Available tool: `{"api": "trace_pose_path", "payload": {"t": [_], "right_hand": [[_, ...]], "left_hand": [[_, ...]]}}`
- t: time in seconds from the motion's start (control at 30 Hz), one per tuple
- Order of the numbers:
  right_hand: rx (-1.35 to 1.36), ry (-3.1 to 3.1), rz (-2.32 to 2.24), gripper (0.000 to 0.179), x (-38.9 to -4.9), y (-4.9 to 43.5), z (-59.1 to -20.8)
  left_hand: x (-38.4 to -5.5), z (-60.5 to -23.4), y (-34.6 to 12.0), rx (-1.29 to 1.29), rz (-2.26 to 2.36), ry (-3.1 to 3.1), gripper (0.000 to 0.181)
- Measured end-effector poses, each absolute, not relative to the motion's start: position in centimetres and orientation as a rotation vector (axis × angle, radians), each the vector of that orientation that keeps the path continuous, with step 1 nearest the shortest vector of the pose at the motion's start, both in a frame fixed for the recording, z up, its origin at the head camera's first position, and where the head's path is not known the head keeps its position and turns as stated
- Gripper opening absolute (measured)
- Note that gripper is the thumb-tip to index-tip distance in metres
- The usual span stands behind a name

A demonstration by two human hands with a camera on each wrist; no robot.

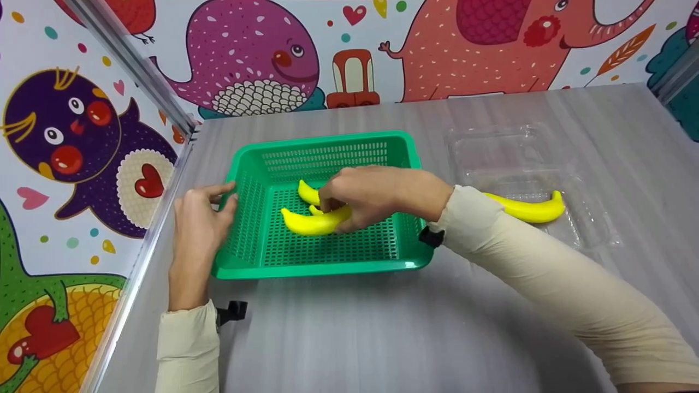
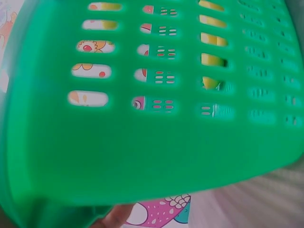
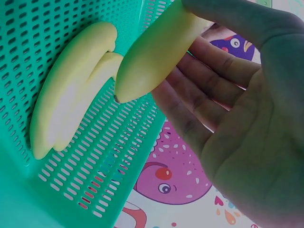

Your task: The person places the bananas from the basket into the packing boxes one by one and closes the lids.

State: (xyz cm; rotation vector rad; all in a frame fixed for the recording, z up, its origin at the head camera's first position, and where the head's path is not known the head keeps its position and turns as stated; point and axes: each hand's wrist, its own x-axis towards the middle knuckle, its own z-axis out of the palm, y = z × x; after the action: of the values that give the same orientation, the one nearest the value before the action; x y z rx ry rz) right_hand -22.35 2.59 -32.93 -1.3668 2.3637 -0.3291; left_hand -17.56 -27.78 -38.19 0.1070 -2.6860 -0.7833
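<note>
My right hand is over the inside of a green plastic basket and pinches a yellow banana between thumb and fingers. In the right wrist view the held banana hangs with its dark tip downward, above two other bananas lying side by side on the basket floor. From the head, one of these bananas is partly hidden by the hand. My left hand grips the left rim of the basket; the left wrist view shows mostly the basket wall, with a bit of finger.
Right of the basket lies a clear plastic clamshell box, lid folded back, with a yellow banana in it, partly hidden by my right sleeve. Cartoon-printed walls border the grey table at the back and left.
</note>
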Motion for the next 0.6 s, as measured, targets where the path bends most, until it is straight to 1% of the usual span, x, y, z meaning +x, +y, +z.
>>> {"api": "trace_pose_path", "payload": {"t": [0.6], "right_hand": [[-1.337,2.398,-0.445,0.036,-22.2,6.0,-32.9]], "left_hand": [[-17.5,-38.2,-27.9,0.124,-0.808,-2.697,0.028]]}}
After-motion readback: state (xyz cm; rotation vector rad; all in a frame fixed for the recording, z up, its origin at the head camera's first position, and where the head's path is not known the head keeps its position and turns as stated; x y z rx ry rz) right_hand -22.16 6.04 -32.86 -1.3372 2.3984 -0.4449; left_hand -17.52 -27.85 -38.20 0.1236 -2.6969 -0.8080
